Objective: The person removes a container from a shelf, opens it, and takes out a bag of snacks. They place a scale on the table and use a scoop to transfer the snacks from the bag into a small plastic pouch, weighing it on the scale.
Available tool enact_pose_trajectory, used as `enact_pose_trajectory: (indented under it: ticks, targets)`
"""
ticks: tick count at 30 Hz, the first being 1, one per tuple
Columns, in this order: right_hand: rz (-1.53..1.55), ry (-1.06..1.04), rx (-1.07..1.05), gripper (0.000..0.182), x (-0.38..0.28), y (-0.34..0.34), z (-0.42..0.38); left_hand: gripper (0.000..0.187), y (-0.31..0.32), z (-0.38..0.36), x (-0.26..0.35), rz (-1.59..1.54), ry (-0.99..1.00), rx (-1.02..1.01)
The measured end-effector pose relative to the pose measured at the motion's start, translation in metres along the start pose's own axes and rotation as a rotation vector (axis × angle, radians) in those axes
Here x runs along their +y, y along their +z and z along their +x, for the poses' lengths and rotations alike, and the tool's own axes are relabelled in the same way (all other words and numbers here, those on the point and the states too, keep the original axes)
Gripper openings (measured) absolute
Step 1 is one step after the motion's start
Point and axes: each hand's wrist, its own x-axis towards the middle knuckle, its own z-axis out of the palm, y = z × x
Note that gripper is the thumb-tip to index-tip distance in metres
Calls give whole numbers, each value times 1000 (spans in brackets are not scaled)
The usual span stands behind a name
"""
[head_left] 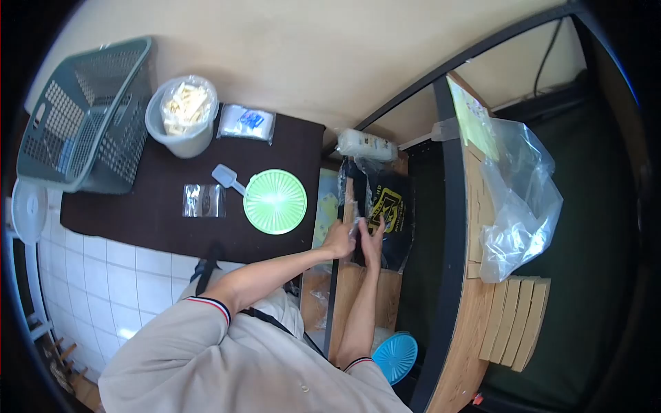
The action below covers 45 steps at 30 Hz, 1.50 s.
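Note:
My left hand [339, 240] is closed at the shelf's edge, beside a small piece of clear plastic [356, 219]; what its fingers grip is partly hidden. Close on its right is my right hand [372, 246], thumb and fingers apart, one fingertip by the plastic. Under and beyond the hands lies a black bag [394, 234] with yellow print, resting on the wooden shelf [385, 289]. A thin brown strip [349, 191] runs upward from the left hand. A clear-wrapped white pack [367, 145] sits behind the black bag.
On the dark table [151, 220] are a grey-green basket [117, 162], a tub [186, 146] of pale sticks, clear packets [246, 124], a scoop [227, 177] and a green lid [275, 202]. Rightward stand a black frame post [451, 241], clear bag [520, 199], cardboard boxes [515, 320] and blue lid [394, 358].

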Motion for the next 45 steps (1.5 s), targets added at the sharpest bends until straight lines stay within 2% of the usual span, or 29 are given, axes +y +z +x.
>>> enact_pose_trajectory:
  ticks: [1,2,4,7,9,10,11,12,13,14,16,18,19,20,21,22,24,25,27,30,33,36,38,40,41,42,43,44,45]
  targets:
    - [243,117,-93,97,-13,-10,-3,17,8,-1,9,8,186,146]
    - [303,170,-104,96,-19,-19,-2,21,-2,2,37,-118,16,-136]
    - [422,209,-147,94,-17,-39,10,27,21,5,57,-397,35,-187]
    - [528,227,-245,83,-33,-78,19,26,36,4,78,-317,123,-247]
    - [278,260,-243,79,-54,-92,20,25,44,-3,83,-46,394,-367]
    - [271,265,-245,79,-52,-97,34,15,48,-5,82,-125,431,-388]
    - [110,378,-153,79,-41,-103,53,15,50,-6,78,-131,429,-390]
    - [-49,490,-53,79,-27,-110,64,13,52,-6,75,-151,581,-330]
    - [-44,488,-36,79,-14,-119,65,13,52,-4,75,-169,742,-270]
    - [-98,415,145,77,-2,-128,65,13,47,-3,73,-167,763,-277]
    - [-222,294,438,75,21,-150,63,20,31,-8,61,-421,151,-239]
    - [-165,250,485,74,36,-164,48,26,38,12,22,-90,-61,-82]
    - [-120,201,517,73,37,-168,46,26,46,25,1,-88,-41,-88]
    - [-113,194,535,73,24,-170,36,30,58,37,-18,157,115,30]
    - [224,294,446,73,-1,-167,17,34,67,49,-23,397,271,154]
    - [562,381,339,72,-16,-160,5,34,65,55,-8,394,292,156]
    - [663,385,425,65,-11,-152,1,51,50,70,35,489,26,-496]
    - [695,372,407,60,6,-151,5,51,61,79,41,504,45,-483]
    - [725,357,392,55,39,-151,10,72,111,77,42,820,81,-264]
    - [678,463,380,41,76,-151,12,90,159,83,33,956,24,-163]
    - [782,527,274,30,121,-149,13,74,143,85,54,841,-228,-332]
    - [915,499,232,25,130,-137,7,60,147,92,43,795,-344,-405]
    - [888,464,283,29,126,-134,1,57,162,93,26,736,-381,-302]
    - [940,484,215,33,197,-144,10,54,150,89,19,671,-418,-199]
    - [992,492,157,37,231,-139,26,58,136,90,19,524,-301,-348]
    - [989,504,124,37,232,-147,-34,63,119,88,15,374,-185,-491]
    - [881,385,298,40,201,-143,-50,63,104,84,6,378,-214,-471]
    - [767,263,462,43,116,-117,-20,67,87,79,-5,250,-157,-420]
    - [632,168,587,40,93,-110,-31,72,69,69,-16,126,-103,-368]
